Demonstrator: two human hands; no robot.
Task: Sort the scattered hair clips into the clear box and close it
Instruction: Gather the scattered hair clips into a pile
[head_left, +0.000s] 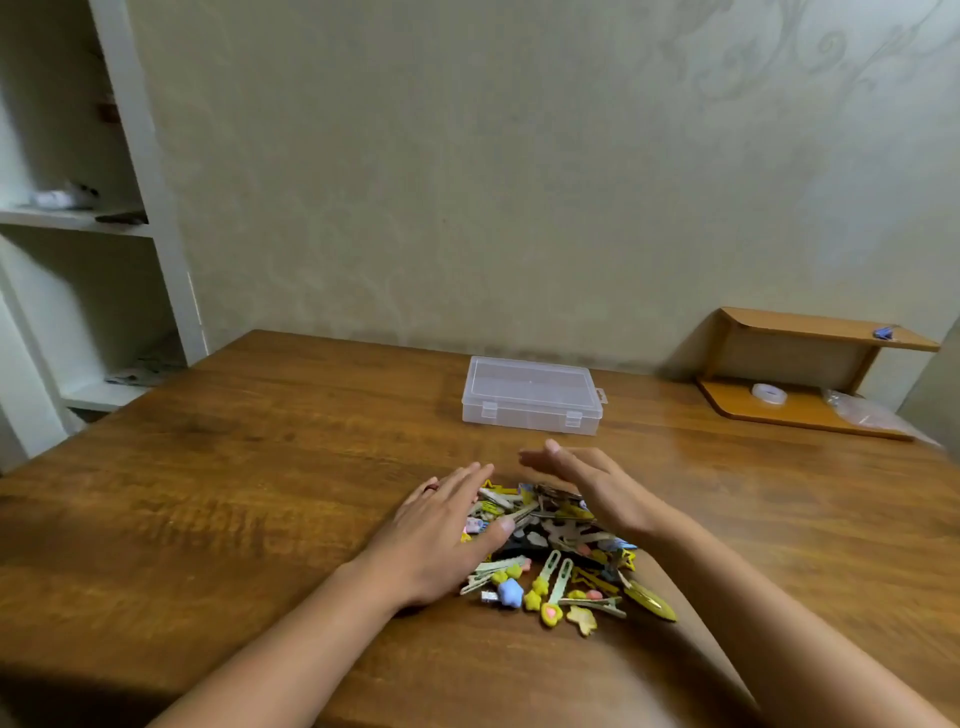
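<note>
A heap of several colourful hair clips (556, 561), mostly yellow, green and blue, lies on the wooden table (234, 493) near its front middle. My left hand (441, 530) rests flat against the heap's left side, fingers spread and a ring on one finger. My right hand (587, 483) hovers on edge at the heap's far right side, fingers straight and together, holding nothing. The clear box (532, 395) stands behind the heap near the wall, its lid down and two front latches visible.
A small wooden two-level stand (810, 364) sits at the back right with a tape roll (769, 393) and a plastic bag (867, 413) on it. White shelves (78, 223) stand to the left of the table.
</note>
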